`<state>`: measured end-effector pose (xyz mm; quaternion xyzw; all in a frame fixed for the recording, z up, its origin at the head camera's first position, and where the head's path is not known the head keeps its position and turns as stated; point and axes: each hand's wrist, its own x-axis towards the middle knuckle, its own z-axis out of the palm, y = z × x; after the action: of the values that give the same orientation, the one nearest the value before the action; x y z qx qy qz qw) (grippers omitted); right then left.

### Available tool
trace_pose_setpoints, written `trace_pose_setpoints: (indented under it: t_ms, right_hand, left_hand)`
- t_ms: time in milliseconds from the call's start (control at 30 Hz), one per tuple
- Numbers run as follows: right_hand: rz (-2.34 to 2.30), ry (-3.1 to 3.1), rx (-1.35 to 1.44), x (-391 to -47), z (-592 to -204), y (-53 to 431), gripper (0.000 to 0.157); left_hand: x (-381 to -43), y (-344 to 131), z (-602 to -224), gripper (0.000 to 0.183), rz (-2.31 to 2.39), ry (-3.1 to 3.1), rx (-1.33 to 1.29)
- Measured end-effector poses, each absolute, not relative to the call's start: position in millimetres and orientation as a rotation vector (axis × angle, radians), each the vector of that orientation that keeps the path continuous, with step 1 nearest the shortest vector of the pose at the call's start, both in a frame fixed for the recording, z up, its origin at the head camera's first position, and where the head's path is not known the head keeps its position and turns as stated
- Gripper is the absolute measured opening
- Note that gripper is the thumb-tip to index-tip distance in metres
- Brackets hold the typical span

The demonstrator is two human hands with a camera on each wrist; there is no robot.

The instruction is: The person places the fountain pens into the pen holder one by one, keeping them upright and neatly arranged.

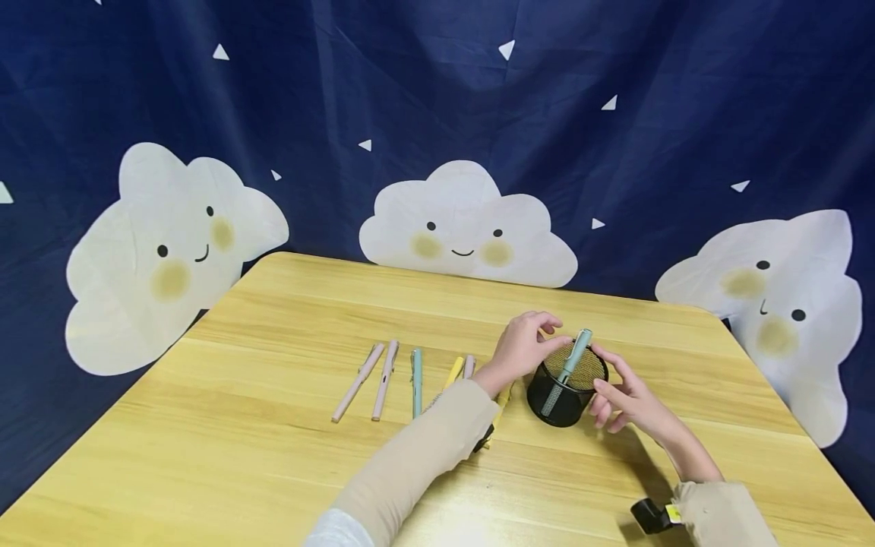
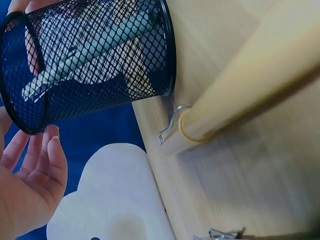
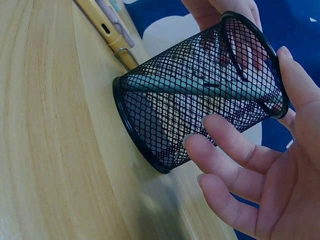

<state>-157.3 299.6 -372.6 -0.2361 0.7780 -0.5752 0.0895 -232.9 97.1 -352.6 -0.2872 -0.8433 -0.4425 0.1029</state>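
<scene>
A black mesh pen holder (image 1: 557,403) stands upright on the table, with one teal pen (image 1: 574,357) leaning inside it. My right hand (image 1: 632,399) grips the rim on the right side with thumb and index finger; its other fingers (image 3: 240,170) curl loosely beside the mesh. At the left of the rim is my left hand (image 1: 525,343), fingers loosely bent and nothing held. In the left wrist view those left fingers (image 2: 50,155) lie just beside the rim. Whether the left thumb touches the rim, I cannot tell.
Left of the holder lie two pale pink pens (image 1: 358,382), a teal pen (image 1: 417,380), a yellow pen (image 1: 453,371) and a mauve pen (image 1: 469,366). Another yellow pen (image 1: 502,403) is partly hidden by my left sleeve (image 1: 424,456). A dark blue curtain (image 1: 437,91) hangs behind the table.
</scene>
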Motion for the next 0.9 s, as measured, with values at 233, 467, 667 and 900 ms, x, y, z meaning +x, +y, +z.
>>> trace_pose_setpoints:
  t_ms: [233, 467, 667, 900]
  right_hand:
    - [-1.712, 2.318, -0.681, -158, -373, 299, 0.053]
    - [-1.703, 2.328, -0.662, -159, -374, 301, 0.053]
    - [-1.703, 2.328, -0.669, -159, -376, 302, 0.053]
    - [-1.704, 2.327, -0.695, -159, -376, 303, 0.053]
  left_hand:
    - [-235, 88, -354, 0.026, -1.329, -2.470, -0.859]
    - [-238, 79, -356, 0.023, -1.367, -2.455, -0.842]
    - [-238, 73, -355, 0.023, -1.373, -2.457, -0.830]
    - [-240, 65, -355, 0.022, -1.373, -2.456, -0.823]
